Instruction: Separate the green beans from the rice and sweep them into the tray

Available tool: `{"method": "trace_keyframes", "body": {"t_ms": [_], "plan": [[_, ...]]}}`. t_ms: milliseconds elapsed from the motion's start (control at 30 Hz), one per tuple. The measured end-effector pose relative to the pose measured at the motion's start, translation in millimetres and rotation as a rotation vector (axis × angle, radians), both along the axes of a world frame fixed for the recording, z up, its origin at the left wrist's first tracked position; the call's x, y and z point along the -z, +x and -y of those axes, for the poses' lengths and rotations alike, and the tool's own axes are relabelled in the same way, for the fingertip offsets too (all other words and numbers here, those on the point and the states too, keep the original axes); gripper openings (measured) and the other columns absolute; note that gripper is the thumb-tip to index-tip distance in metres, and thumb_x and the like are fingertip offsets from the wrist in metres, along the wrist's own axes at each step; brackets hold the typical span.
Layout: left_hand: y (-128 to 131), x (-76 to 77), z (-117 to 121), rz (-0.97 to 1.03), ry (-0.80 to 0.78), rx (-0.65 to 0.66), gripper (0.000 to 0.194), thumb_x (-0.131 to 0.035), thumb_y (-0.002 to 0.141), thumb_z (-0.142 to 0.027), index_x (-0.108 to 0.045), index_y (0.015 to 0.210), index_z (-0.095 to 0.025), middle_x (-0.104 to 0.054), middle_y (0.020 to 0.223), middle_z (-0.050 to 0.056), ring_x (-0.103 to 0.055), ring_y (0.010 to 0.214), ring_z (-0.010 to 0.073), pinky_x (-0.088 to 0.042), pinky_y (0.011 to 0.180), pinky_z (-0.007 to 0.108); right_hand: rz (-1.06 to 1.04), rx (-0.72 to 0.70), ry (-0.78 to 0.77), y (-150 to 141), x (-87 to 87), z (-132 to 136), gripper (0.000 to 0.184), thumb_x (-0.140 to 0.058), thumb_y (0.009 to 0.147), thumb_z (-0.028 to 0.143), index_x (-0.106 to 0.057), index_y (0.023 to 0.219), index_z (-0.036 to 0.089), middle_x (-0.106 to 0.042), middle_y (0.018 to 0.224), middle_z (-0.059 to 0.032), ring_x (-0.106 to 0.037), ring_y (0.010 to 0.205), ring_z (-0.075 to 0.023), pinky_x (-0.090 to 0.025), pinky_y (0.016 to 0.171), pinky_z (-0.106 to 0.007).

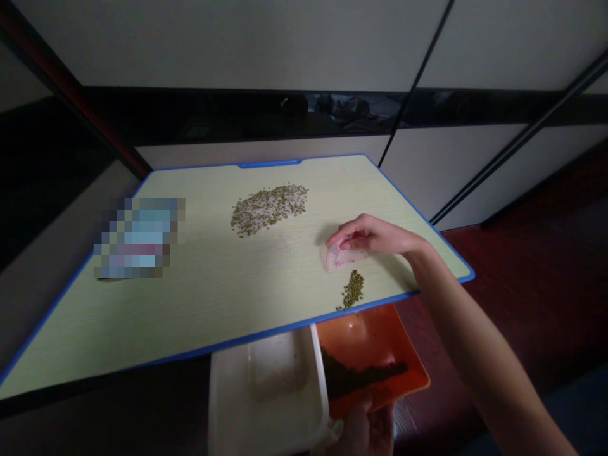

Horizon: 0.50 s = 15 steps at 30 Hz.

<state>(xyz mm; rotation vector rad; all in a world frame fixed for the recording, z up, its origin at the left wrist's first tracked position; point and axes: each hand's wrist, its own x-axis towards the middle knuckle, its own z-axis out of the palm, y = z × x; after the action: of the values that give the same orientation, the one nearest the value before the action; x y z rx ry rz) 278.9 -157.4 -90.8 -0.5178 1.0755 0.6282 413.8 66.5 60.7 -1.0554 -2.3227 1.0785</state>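
Observation:
My right hand [368,234] is closed on a clear, pink-edged plastic piece [335,255], which is held against the board of a small folding table [204,285]. Just in front of it, a small heap of green beans [354,290] lies at the board's near blue edge. Below that edge, my left hand [361,427] grips the rim of an orange tray [365,329], thumb on the rim. Dark green beans [351,377] lie inside the tray. Left of the tray is a white plastic bin [266,418], with some pale grains at its bottom.
A mixed pile of green beans and pale grains [270,208] is spread toward the back of the board. At the left lies a flat, blurred-out object [140,237]. Cabinet doors [247,44] stand behind the table, and dark red floor [503,285] shows at the right.

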Motion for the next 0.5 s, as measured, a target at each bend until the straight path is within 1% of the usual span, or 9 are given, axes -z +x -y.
{"method": "trace_keyframes", "body": {"t_ms": [67, 100, 167, 233, 300, 367, 433, 500], "plan": [[2, -12.6, -3, -0.045, -0.074, -0.015, 0.022, -0.044, 0.082, -0.002, -0.056, 0.066, -0.013, -0.064, 0.052, 0.004, -0.064, 0.054, 0.0135, -0.054, 0.065, 0.025, -0.016, 0.073, 0.011, 5, 4.2, 3, 0.026, -0.054, 0.082, 0.021, -0.068, 0.101, 0.01, -0.068, 0.084, -0.0056, -0.056, 0.068, -0.0123, -0.043, 0.06, -0.025], [4, -19.0, -5, -0.074, -0.108, -0.046, 0.02, -0.046, 0.08, -0.002, -0.057, 0.068, -0.013, -0.064, 0.054, 0.004, -0.064, 0.055, 0.0142, -0.054, 0.065, 0.026, -0.037, 0.103, 0.002, 6, 5.9, 6, 0.026, -0.055, 0.081, 0.021, -0.067, 0.101, 0.009, -0.068, 0.082, -0.0053, -0.055, 0.066, -0.0115, -0.042, 0.058, -0.024], [5, -29.6, -8, -0.089, -0.124, -0.066, 0.019, -0.048, 0.079, -0.001, -0.058, 0.068, -0.013, -0.065, 0.056, 0.003, -0.064, 0.055, 0.0149, -0.054, 0.064, 0.027, -0.099, 0.147, -0.034, 6, 7.9, 10, 0.024, -0.056, 0.08, 0.02, -0.065, 0.098, 0.008, -0.065, 0.079, -0.0048, -0.053, 0.063, -0.0101, -0.04, 0.055, -0.022], [6, -36.4, -9, -0.073, -0.12, -0.045, 0.02, -0.05, 0.078, -0.002, -0.059, 0.064, -0.013, -0.064, 0.055, 0.004, -0.063, 0.053, 0.0145, -0.053, 0.061, 0.025, -0.155, 0.171, -0.064, 4, 8.7, 15, 0.02, -0.057, 0.078, 0.019, -0.063, 0.093, 0.007, -0.063, 0.077, -0.0043, -0.052, 0.062, -0.0093, -0.039, 0.054, -0.021], [7, -39.6, -9, -0.053, -0.127, -0.006, 0.023, -0.052, 0.078, -0.005, -0.058, 0.058, -0.013, -0.064, 0.053, 0.006, -0.062, 0.051, 0.0137, -0.052, 0.059, 0.023, -0.185, 0.184, -0.088, 2, 9.2, 20, 0.016, -0.057, 0.077, 0.019, -0.062, 0.089, 0.008, -0.062, 0.075, -0.0036, -0.052, 0.061, -0.0088, -0.038, 0.053, -0.021], [7, -39.4, -8, -0.065, -0.144, 0.011, 0.023, -0.053, 0.079, -0.007, -0.057, 0.057, -0.013, -0.063, 0.053, 0.007, -0.062, 0.051, 0.0136, -0.052, 0.059, 0.023, -0.205, 0.194, -0.115, -1, 10.0, 24, 0.015, -0.058, 0.077, 0.019, -0.062, 0.088, 0.008, -0.061, 0.072, -0.0024, -0.05, 0.059, -0.0081, -0.037, 0.051, -0.021], [6, -36.1, -6, -0.079, -0.147, 0.007, 0.016, -0.055, 0.077, -0.009, -0.059, 0.063, -0.012, -0.064, 0.055, 0.008, -0.064, 0.054, 0.0147, -0.052, 0.061, 0.023, -0.226, 0.21, -0.147, -3, 11.1, 29, 0.015, -0.057, 0.077, 0.019, -0.062, 0.088, 0.008, -0.06, 0.071, -0.002, -0.05, 0.057, -0.0076, -0.037, 0.05, -0.021], [3, -30.9, -4, -0.013, -0.118, 0.012, 0.005, -0.058, 0.075, -0.009, -0.063, 0.073, -0.009, -0.066, 0.061, 0.009, -0.066, 0.061, 0.0169, -0.053, 0.062, 0.024, -0.243, 0.229, -0.172, -5, 12.0, 33, 0.015, -0.057, 0.077, 0.018, -0.062, 0.087, 0.008, -0.06, 0.071, -0.0024, -0.05, 0.058, -0.0078, -0.038, 0.051, -0.021]]}}
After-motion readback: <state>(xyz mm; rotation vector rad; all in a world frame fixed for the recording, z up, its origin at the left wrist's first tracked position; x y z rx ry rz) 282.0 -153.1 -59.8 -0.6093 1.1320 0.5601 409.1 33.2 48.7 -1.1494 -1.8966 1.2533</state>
